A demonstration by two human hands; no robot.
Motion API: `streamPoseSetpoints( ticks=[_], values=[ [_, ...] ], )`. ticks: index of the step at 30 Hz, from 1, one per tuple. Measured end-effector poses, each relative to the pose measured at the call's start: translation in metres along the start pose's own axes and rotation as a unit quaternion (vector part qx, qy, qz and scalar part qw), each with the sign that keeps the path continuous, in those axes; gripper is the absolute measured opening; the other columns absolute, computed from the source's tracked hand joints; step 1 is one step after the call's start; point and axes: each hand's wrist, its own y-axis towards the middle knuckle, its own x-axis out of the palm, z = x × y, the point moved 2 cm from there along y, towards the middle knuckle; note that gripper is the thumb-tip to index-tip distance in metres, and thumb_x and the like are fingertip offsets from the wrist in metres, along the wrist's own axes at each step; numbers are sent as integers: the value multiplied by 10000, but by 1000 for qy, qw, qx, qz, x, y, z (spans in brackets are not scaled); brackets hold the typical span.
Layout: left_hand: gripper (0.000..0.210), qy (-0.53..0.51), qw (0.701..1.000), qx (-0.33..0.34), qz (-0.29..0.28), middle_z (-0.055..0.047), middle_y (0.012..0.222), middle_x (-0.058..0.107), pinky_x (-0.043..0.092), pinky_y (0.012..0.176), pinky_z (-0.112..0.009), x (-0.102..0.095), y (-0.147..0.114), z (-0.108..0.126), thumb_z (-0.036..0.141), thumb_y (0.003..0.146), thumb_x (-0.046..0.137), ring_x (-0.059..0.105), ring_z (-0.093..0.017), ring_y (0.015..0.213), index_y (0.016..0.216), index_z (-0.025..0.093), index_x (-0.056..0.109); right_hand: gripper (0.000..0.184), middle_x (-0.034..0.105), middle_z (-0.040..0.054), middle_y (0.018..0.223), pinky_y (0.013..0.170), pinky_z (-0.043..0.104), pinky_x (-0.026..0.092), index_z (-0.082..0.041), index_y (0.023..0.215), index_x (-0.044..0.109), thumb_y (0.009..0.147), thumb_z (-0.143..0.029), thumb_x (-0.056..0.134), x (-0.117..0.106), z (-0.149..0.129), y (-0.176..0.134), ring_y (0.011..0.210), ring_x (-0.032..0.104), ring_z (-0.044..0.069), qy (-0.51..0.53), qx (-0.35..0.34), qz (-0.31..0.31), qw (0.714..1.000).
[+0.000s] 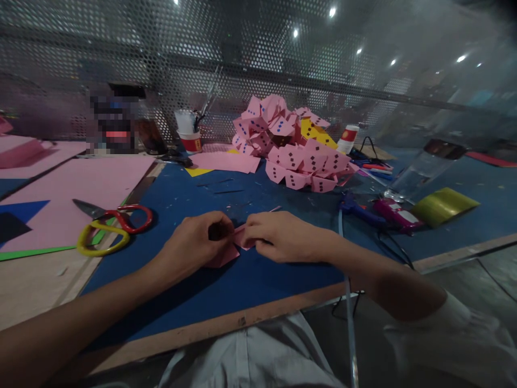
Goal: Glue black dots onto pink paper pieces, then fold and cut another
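Note:
A small folded piece of pink paper [226, 257] is between my hands, low over the blue table top. My left hand [201, 240] pinches its left part, thumb and fingers curled round in a ring. From the other side my right hand [278, 235] grips the paper's right end with bent fingers. My fingers cover much of the paper, so its full shape is hidden. Just beyond the hands stands a pile of folded pink paper pieces [309, 161] with dark diamond marks.
Scissors [111, 226] with red and yellow handles lie at left on pink sheets [81, 183]. On the right are a glue gun [363, 213], a yellow roll [444, 207] and a clear bottle [426, 170]. A paper cup [189, 141] with tools stands by the mesh wall.

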Motion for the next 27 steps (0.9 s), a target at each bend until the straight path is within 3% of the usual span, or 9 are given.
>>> streamPoseSetpoints(
  ticks=[8,14,20,23,27],
  values=[
    [155,-18,1000,-2,-8,11,803,756,447,632,-262,0,-1,0,356,822,664,674,-186,713,893,233,726,272,720,68,1082,854,310,462,-164,992,756,902,-45,528,-5,-1,-3,972,663,188,16,1,0,1000],
    [143,-7,1000,2,-5,8,811,769,454,649,-263,-1,-1,1,316,826,644,683,-189,720,902,232,731,358,718,72,1119,850,300,453,-171,1139,738,895,-33,515,-2,1,-1,982,654,183,14,-4,18,1000],
    [152,3,1000,11,4,3,811,764,445,641,-278,0,0,0,345,828,651,674,-195,706,888,232,733,262,718,62,1077,825,294,448,-170,990,750,907,-52,532,-2,1,0,939,659,182,14,3,7,1000],
    [147,4,1000,20,3,6,804,759,443,648,-288,-1,-1,1,276,804,620,675,-198,718,888,233,733,248,713,63,1083,825,294,448,-169,1030,732,942,-69,523,-1,7,0,967,654,184,0,13,46,999],
    [190,2,999,46,1,13,852,772,450,704,-303,-1,-2,3,197,780,596,694,-203,792,900,245,735,252,701,100,1168,940,350,418,-169,1165,713,1021,-131,510,4,22,3,1131,604,229,-72,26,103,992]
  ],
)
